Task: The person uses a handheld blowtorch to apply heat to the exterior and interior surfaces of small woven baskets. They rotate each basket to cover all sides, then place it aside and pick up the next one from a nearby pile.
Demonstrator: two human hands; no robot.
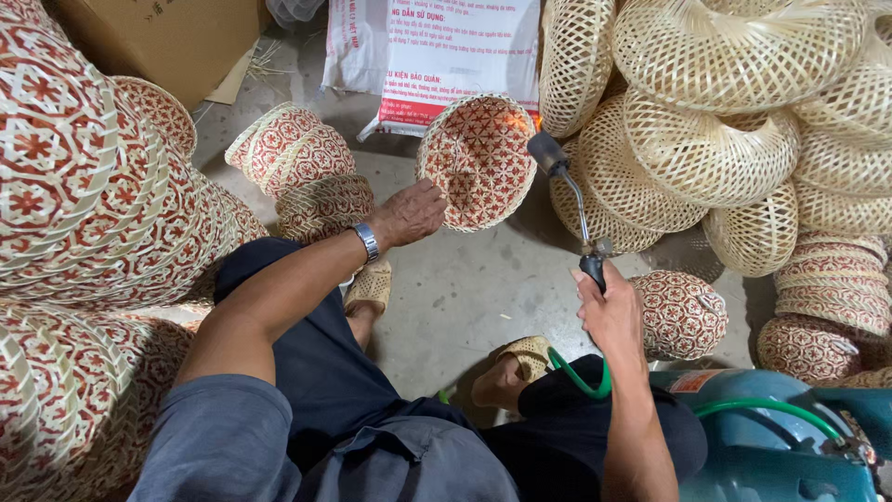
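Grey concrete floor (465,297) carries red-patterned woven baskets (681,314), pale bamboo baskets (711,153) and a printed sack (437,56).

gas cylinder (771,455) cropped, fingertips behind basket (478,160)

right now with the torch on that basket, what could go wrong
1. The torch nozzle sits close to the red-patterned basket, where an orange glow shows; the thin weave could scorch or catch.
2. The left hand grips the basket's rim, near the heat, so a burn is possible.
3. Pale woven baskets are piled right behind the nozzle, and the green hose runs across the lap to the blue gas cylinder.
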